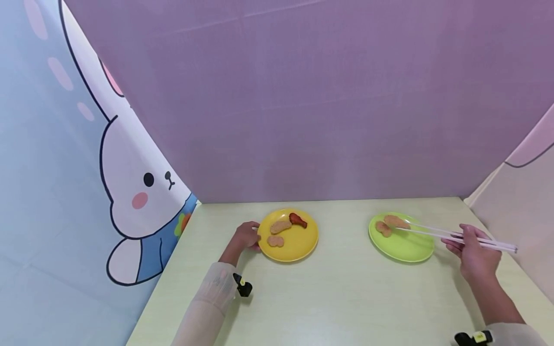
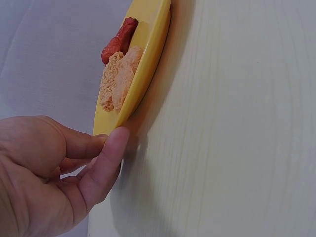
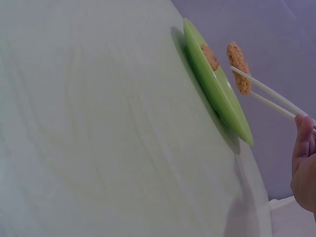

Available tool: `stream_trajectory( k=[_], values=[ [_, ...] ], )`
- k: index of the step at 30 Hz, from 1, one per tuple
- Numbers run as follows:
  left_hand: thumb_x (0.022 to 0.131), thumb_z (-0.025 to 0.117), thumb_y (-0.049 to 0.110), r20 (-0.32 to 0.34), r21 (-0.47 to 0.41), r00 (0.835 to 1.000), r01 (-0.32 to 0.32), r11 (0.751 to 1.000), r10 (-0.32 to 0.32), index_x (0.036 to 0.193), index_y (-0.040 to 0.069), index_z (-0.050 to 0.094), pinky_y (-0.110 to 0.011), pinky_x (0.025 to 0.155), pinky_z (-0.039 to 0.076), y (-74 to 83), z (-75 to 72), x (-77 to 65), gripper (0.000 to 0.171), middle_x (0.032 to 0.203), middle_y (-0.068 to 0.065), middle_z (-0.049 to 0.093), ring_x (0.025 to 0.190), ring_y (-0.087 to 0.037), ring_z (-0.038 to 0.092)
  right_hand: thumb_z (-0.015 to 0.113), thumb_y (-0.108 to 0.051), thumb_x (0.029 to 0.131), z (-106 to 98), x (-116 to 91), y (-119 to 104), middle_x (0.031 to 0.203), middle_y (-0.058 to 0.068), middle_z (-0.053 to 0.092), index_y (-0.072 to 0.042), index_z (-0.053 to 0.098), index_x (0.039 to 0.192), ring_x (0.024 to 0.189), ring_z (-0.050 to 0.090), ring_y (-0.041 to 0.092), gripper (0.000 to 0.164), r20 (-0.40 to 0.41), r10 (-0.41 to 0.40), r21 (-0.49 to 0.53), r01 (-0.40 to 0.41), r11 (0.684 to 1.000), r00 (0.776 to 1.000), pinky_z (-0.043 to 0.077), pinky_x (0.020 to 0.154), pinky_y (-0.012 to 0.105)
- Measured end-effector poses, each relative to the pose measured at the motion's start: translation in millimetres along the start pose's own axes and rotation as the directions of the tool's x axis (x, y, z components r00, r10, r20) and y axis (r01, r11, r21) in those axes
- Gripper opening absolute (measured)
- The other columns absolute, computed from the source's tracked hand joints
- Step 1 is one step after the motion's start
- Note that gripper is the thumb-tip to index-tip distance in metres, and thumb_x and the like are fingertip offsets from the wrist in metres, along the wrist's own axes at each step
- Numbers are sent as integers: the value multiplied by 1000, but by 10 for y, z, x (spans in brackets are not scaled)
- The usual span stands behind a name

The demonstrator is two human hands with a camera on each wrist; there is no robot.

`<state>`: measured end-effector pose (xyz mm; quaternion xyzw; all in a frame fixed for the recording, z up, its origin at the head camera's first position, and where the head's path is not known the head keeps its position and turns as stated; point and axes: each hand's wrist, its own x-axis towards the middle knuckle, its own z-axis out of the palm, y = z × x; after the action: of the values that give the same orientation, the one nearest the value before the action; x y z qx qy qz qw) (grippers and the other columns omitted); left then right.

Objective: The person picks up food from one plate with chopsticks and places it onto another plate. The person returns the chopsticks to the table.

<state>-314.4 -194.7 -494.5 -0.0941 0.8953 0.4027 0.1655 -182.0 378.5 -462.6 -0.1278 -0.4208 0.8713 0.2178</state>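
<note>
My left hand (image 1: 247, 235) pinches the left rim of a yellow plate (image 1: 299, 246) between thumb and fingers. On that plate lie a reddish-brown toy drumstick (image 1: 297, 220), a long breaded piece (image 1: 281, 227) and a small lobed tan piece (image 1: 275, 241). My right hand (image 1: 479, 257) holds a pair of white chopsticks (image 1: 454, 235). Their tips grip a breaded golden-brown piece (image 3: 239, 69), raised above the green plate (image 3: 222, 94) in the right wrist view. Another lobed tan piece (image 1: 383, 229) sits at the green plate's left side.
Both plates rest on a pale wood-grain table (image 1: 337, 298), a gap of tabletop between them. A purple cloth wall (image 1: 329, 105) rises along the back edge. On the left stands a blue panel with a cartoon rabbit (image 1: 138, 192); a pale panel (image 1: 519, 216) borders the right.
</note>
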Motion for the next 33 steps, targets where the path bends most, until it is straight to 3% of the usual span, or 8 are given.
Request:
stream_trajectory(
  k=[7,13,18,33],
  values=[
    [97,60,3,-5,-3,1000,0,1000,0,144,7,54,-25,55,60,0,2,4,47,101,-14,69,59,-14,69,65,-10,98,-18,43,46,71,12,75,-5,76,94,54,74,26,13,-75,-7,5,8,1000,997,60,47,32],
    [96,60,3,-7,-7,1000,-9,1000,9,143,7,54,-24,55,60,-6,-5,-10,48,101,-14,70,59,-14,70,67,-13,97,7,70,53,70,9,75,-8,76,94,54,74,24,11,-81,-9,-71,4,997,997,60,48,31],
    [95,61,3,-9,-2,1000,-16,1000,16,143,6,54,-23,55,59,-16,5,2,49,107,-15,69,59,-13,70,67,-13,97,26,77,61,69,10,75,-8,77,94,53,73,24,11,-98,0,-64,-6,998,995,59,46,32],
    [95,62,4,-11,4,1000,-2,1000,2,143,7,54,-23,54,59,-15,16,35,49,108,-15,69,59,-13,70,70,-12,96,181,37,119,71,12,76,-8,76,95,55,74,25,7,-10,36,-61,-37,997,999,60,48,32]
  ],
)
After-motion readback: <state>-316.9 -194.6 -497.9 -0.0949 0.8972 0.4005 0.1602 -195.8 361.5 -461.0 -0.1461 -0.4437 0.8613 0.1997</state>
